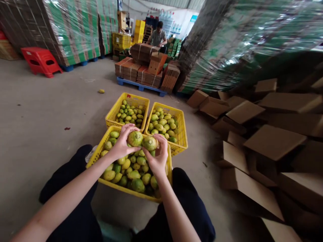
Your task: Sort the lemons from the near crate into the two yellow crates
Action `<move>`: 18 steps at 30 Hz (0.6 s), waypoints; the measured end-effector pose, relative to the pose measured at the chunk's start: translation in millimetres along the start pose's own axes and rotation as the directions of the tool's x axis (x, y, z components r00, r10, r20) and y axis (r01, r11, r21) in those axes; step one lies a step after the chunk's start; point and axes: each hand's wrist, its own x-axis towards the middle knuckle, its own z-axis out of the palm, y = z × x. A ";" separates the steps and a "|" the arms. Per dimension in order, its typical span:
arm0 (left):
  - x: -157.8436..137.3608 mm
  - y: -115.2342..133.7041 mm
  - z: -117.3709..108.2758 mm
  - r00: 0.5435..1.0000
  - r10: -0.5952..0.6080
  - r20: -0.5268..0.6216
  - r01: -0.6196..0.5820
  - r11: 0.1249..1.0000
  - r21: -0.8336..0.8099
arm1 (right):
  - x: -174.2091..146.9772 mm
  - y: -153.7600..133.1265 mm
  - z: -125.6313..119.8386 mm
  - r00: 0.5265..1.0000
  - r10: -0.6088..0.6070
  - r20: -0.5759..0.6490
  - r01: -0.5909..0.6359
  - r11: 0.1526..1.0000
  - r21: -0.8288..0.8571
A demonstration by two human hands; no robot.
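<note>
My left hand (pixel 123 142) grips a green-yellow lemon (pixel 135 138) between thumb and fingers. Right beside it, a second lemon (pixel 149 143) is pinched in my right hand (pixel 158 156). Both fruits are held up side by side over the nearest yellow crate (pixel 133 192), which stands between my knees, full of green and yellow lemons (pixel 134 174). Beyond it are two more yellow crates, a left one (pixel 111 118) and a right one (pixel 183 132), each with lemons inside. My hands hide part of the near crate's far rim.
Empty cardboard boxes (pixel 275 141) are heaped on the right. Flattened cartons (pixel 146 75) lie on a blue pallet (pixel 141 86) ahead, with a person (pixel 158 37) behind. A red stool (pixel 41 61) and wrapped pallet stacks (pixel 75 30) stand left. One lemon (pixel 101 91) lies on the floor.
</note>
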 end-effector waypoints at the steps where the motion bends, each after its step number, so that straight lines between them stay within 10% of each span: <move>1: -1.3 -0.6 0.1 1.000 -0.001 -0.003 0.001 1.000 0.010 | 0.2 0.1 0.4 0.999 -0.041 -0.017 0.041 0.999 -0.032; 13: -8.2 0.5 -0.9 0.993 0.089 -0.078 -0.084 0.994 0.065 | -1.3 -5.8 -3.1 0.996 -0.083 -0.028 0.081 0.994 -0.068; 18: -6.3 3.8 -2.8 0.996 -0.090 -0.023 0.085 0.985 -0.148 | 0.1 -9.6 -3.4 0.990 0.141 0.020 -0.143 0.980 0.138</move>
